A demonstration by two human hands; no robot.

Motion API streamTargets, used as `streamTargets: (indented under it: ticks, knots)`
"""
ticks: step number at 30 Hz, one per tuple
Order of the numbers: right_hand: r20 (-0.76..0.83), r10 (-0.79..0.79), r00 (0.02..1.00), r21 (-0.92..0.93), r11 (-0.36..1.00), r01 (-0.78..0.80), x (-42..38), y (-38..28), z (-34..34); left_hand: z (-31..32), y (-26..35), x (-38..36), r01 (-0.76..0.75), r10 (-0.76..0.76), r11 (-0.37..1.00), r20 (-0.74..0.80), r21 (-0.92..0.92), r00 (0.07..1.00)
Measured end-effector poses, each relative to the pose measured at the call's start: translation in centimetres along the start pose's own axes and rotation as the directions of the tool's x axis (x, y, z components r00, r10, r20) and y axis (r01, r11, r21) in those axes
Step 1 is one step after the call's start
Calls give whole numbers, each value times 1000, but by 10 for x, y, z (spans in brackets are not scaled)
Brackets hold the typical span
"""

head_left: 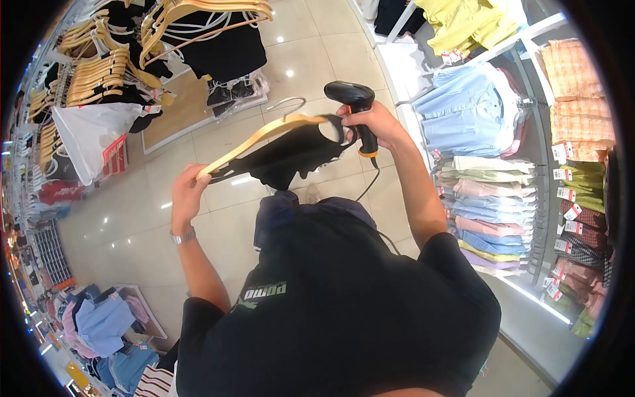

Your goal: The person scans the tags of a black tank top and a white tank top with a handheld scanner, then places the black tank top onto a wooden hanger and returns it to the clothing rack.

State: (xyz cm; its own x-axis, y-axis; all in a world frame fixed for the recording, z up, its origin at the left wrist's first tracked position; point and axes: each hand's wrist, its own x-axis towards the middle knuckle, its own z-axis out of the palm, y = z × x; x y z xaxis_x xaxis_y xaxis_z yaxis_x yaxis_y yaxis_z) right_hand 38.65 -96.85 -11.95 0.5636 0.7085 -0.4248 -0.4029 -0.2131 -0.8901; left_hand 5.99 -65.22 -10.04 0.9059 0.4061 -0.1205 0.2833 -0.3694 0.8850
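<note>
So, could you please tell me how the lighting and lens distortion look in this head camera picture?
Head view: a strong fisheye bends the shelf of folded shirts and leaves black corners; ceiling lights glare as white spots on the glossy floor; lighting is bright and even; the left hand on the wooden hanger and the right hand holding the scanner look sharp.

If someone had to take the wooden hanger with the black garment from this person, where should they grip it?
Probably the bare middle of the wooden hanger, from above, near the metal hook. The left hand holds the low end, the right hand, gripping the scanner, is at the high end, and the black garment hangs below.
</note>
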Motion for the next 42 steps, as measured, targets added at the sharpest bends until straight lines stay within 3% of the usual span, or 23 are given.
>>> streamTargets:
  ticks: [4, 10, 14, 15, 17, 20, 21, 27, 30, 34, 36, 38, 39, 42]
  knots:
    - [50, 64, 997, 47, 997, -66, -9, -15, 10, 9, 0, 5, -72, 72, 997, 20, -5, 997]
    - [-5, 57, 998, 144, 988, -56, -2, 1, 7, 12, 4, 7, -5, 6, 1000, 31, -25, 999]
    - [-61, 26, 998, -13, 1000, -27, -10, 0, 4, 15, 8, 7, -35, 35, 999, 20, -15, 999]
    - [-83, 13, 996, -129, 991, -23, -12, -2, 8, 16, 6, 8, 14, -14, 999, 18, -52, 1000]
    - [-91, -38, 995, -268, 963, 12, -15, 0, 9, 23, -2, 12, -36, 36, 994, 7, -104, 999]
    - [-85, -84, 993, -311, 949, 54, -16, 9, 3, 29, 5, 15, -119, 119, 993, -19, -17, 993]
    - [-89, -61, 994, -268, 963, 35, -14, 12, 0, 31, 0, 17, -140, 140, 988, -1, 59, 990]
    - [-60, -20, 998, -182, 983, 9, -7, 17, -5, 42, 3, 14, -168, 168, 986, -7, -18, 986]
    - [-47, 6, 999, 28, 1000, -5, -3, 26, -10, 43, 5, 11, -203, 203, 978, -2, 37, 979]
    - [112, 131, 985, 362, 918, -163, -2, 28, -29, 43, -1, 8, -181, 181, 983, -18, 13, 983]
    - [52, 171, 984, 435, 883, -177, -2, 26, -30, 43, 2, 6, -153, 151, 986, -33, -62, 988]
    - [-77, 31, 997, 257, 966, -10, -7, 18, -22, 42, 8, 3, -125, 119, 981, -52, -148, 992]
    - [-145, -58, 988, 27, 998, 63, -5, 19, -27, 41, 12, 3, -113, 107, 984, -50, -136, 993]
    - [-200, -338, 920, -391, 888, 241, -2, 24, -39, 42, 7, 9, -109, 104, 990, -51, -91, 993]
